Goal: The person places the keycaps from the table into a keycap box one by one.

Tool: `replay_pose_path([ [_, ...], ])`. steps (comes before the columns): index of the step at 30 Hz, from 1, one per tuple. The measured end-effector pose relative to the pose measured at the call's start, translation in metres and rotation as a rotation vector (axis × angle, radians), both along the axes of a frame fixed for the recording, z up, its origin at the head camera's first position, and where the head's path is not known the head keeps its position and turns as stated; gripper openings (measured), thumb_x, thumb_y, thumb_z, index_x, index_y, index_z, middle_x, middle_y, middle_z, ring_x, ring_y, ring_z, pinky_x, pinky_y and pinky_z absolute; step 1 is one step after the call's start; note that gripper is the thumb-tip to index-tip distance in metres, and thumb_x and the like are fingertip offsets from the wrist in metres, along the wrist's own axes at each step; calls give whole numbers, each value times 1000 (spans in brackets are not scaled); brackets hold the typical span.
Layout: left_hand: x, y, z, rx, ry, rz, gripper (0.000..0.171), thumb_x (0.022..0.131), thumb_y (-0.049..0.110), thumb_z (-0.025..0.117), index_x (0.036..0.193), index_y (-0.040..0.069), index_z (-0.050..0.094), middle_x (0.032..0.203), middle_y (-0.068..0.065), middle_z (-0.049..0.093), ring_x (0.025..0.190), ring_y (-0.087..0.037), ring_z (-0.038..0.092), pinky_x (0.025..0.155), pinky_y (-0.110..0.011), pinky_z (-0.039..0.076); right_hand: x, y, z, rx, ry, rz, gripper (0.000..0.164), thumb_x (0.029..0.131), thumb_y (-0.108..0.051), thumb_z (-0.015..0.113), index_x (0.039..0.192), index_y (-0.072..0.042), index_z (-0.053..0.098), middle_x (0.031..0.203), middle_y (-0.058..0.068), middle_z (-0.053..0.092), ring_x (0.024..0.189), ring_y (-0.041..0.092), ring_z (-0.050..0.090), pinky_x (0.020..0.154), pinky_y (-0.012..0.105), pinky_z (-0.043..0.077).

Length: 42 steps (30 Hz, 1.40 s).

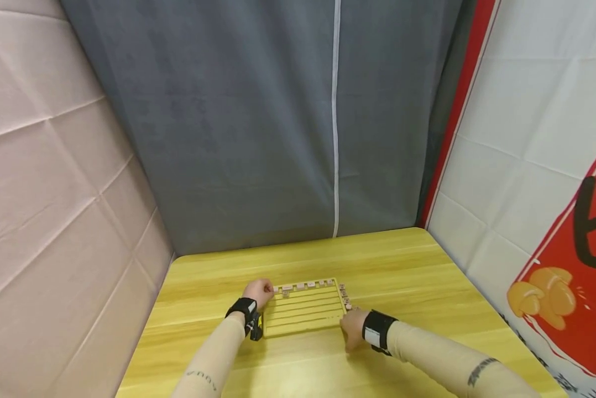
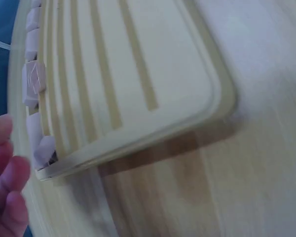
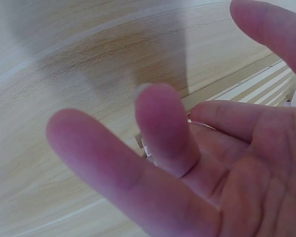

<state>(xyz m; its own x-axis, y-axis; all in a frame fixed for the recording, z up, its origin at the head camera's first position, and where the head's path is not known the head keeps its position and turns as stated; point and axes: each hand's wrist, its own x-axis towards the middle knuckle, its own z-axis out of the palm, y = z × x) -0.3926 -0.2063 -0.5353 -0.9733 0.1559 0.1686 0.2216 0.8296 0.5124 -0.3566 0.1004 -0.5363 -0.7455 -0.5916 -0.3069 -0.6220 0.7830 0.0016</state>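
Observation:
A yellowish grooved board (image 1: pixel 304 314) lies on the table, with small pale pinkish blocks (image 1: pixel 300 286) in a row along its far edge. One block (image 2: pixel 44 150) sits tilted at the board's corner in the left wrist view. My left hand (image 1: pixel 260 292) is beside that far left corner, fingers loosely bent and apart from the blocks, holding nothing visible. At the board's near right corner is my right hand (image 1: pixel 354 327). Its fingers (image 3: pixel 163 123) are spread and partly bent in the right wrist view, with no held thing visible; they hide part of the board.
Several small blocks (image 1: pixel 344 294) lie on the table along the board's right side. The wooden table (image 1: pixel 392 260) ends at a grey curtain (image 1: pixel 253 138) behind, with a pale cloth wall (image 1: pixel 54 193) on the left and a printed white one (image 1: pixel 517 138) on the right.

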Motion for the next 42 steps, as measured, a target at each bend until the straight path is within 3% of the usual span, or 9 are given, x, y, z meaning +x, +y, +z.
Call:
replay_pose_path([
  [3, -5, 2, -7, -117, 71, -28, 7, 88, 7, 68, 94, 4, 70, 80, -3, 60, 70, -19, 56, 63, -36, 48, 1, 1, 1, -4, 10, -8, 37, 67, -39, 83, 75, -11, 61, 78, 3, 62, 77, 18, 60, 78, 33, 51],
  [6, -9, 7, -18, -289, 161, -66, 17, 86, 12, 72, 103, 11, 73, 85, 0, 59, 74, -18, 57, 64, -34, 49, 2, 2, -1, -12, 6, -8, 37, 68, -39, 84, 76, -11, 61, 78, 2, 62, 78, 18, 61, 80, 33, 51],
  [9, -10, 16, -26, -400, 248, -117, 25, 82, 17, 77, 107, 17, 75, 85, 2, 56, 73, -16, 54, 60, -31, 47, 3, 3, -4, -21, 0, -1, 36, 68, -38, 84, 76, -11, 61, 79, 2, 63, 80, 19, 62, 85, 34, 50],
  [14, -10, 33, -33, -557, 345, -159, 21, 80, 23, 79, 101, 26, 77, 79, 3, 50, 71, -15, 44, 58, -29, 34, 6, 1, -9, -34, -15, 8, 35, 70, -37, 83, 79, -12, 61, 81, 1, 62, 82, 18, 62, 85, 34, 51],
  [19, -14, 41, -40, -701, 371, -152, 6, 84, 26, 75, 89, 27, 78, 76, 5, 55, 73, -15, 47, 61, -29, 34, 11, -4, -4, -32, -40, -11, 42, 70, -37, 84, 96, -7, 68, 94, 4, 67, 93, 20, 63, 90, 33, 49],
  [23, -16, 43, -41, -692, 363, -153, 6, 83, 26, 75, 86, 21, 76, 76, 3, 59, 74, -17, 50, 62, -30, 37, 13, -5, 2, -22, -41, -20, 52, 71, -36, 83, 111, -6, 68, 104, 5, 67, 102, 21, 62, 94, 32, 48],
  [32, -23, 42, -39, -536, 315, -167, 10, 79, 14, 78, 88, 15, 75, 77, 1, 62, 73, -18, 54, 68, -31, 48, 5, 1, 1, -6, -15, 7, 57, 70, -39, 81, 114, -6, 67, 106, 6, 66, 102, 21, 61, 94, 32, 47],
  [36, -24, 41, -40, -509, 352, -185, 8, 79, 11, 78, 84, 14, 73, 76, 0, 62, 73, -19, 59, 69, -33, 51, 4, 4, 1, -12, -28, -6, 60, 70, -38, 81, 118, -5, 66, 109, 7, 66, 105, 22, 61, 93, 31, 48],
  [42, -16, 40, -31, -507, 387, -108, 9, 79, 9, 75, 88, 12, 73, 75, 1, 56, 72, -19, 56, 63, -33, 48, 4, 5, 1, -20, -28, -11, 59, 70, -38, 81, 116, -6, 66, 107, 6, 65, 101, 21, 61, 91, 32, 49],
])
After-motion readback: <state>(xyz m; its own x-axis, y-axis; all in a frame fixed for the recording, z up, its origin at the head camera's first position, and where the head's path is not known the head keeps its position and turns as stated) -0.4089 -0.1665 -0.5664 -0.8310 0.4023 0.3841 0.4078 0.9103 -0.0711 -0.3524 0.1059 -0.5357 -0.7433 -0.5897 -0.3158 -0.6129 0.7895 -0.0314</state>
